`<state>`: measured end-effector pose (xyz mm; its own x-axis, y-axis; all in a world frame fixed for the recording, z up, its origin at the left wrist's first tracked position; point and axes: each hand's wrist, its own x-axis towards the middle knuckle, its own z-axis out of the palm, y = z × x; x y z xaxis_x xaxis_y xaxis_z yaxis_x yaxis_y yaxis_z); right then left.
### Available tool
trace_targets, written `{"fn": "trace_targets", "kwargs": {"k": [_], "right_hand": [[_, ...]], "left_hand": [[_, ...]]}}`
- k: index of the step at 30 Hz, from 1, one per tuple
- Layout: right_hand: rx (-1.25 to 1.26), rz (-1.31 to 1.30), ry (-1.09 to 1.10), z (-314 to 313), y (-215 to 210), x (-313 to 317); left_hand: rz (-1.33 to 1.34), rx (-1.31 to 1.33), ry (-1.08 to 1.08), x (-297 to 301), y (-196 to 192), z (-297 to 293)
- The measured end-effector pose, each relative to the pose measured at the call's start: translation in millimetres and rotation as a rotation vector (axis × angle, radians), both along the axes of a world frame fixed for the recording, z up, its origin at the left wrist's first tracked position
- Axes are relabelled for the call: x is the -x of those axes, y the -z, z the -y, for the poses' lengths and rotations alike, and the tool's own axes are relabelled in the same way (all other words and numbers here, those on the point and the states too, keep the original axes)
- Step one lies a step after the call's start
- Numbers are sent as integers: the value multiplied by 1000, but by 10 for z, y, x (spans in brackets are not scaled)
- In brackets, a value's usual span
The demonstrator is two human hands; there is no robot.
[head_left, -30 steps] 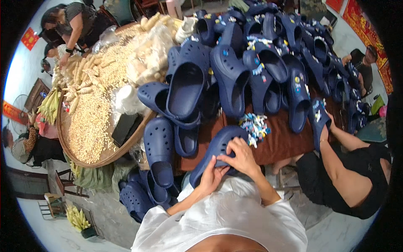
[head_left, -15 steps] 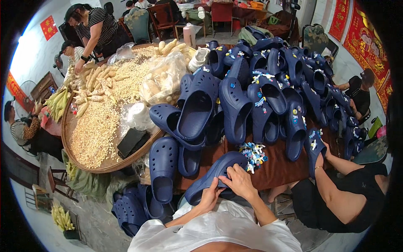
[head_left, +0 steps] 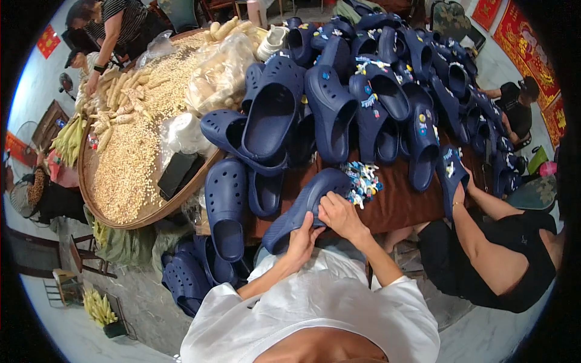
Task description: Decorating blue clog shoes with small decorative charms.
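Observation:
I hold a dark blue foam clog (head_left: 305, 202) over the near edge of the brown table (head_left: 402, 209). My left hand (head_left: 301, 239) grips its heel end from below. My right hand (head_left: 339, 215) rests on its upper, fingers pressed against the top surface. A small heap of colourful shoe charms (head_left: 362, 181) lies on the table just beyond my right hand. Many more dark blue clogs (head_left: 363, 91) are piled across the table, some with charms attached.
A big round woven tray (head_left: 115, 215) of corn kernels and cobs sits at the left, with a person (head_left: 118, 27) working at it. Another person's arm (head_left: 478, 233) holds a clog at the right. More clogs (head_left: 193, 272) lie on the floor.
The view has shifted slightly. My hands stay on the same clog, with the right hand working on its upper; the grip has not changed.

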<state>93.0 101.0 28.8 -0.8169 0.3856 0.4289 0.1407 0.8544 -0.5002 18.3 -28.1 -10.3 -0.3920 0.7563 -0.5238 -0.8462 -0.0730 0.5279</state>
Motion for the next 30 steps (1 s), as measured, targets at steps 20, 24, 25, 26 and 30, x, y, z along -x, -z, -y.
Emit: {"fn": "trace_targets", "kwargs": {"k": [20,24,25,26,30], "right_hand": [[79,26,562,-677,576,-279],[115,2,593,-750,747,-420],[116,-13,597,-745,745,-428],[170,-42,630,-695,644,-370],[281,-189,561,-504,340,-389]], "left_hand": [[307,-79,-71,233,-170,-41],[386,-77,-48,269,-182,76],[403,-76,-23,280,-166,108],[407,-71,-27,292,-237,128],[473,-125,-74,284,-500,203]]}}
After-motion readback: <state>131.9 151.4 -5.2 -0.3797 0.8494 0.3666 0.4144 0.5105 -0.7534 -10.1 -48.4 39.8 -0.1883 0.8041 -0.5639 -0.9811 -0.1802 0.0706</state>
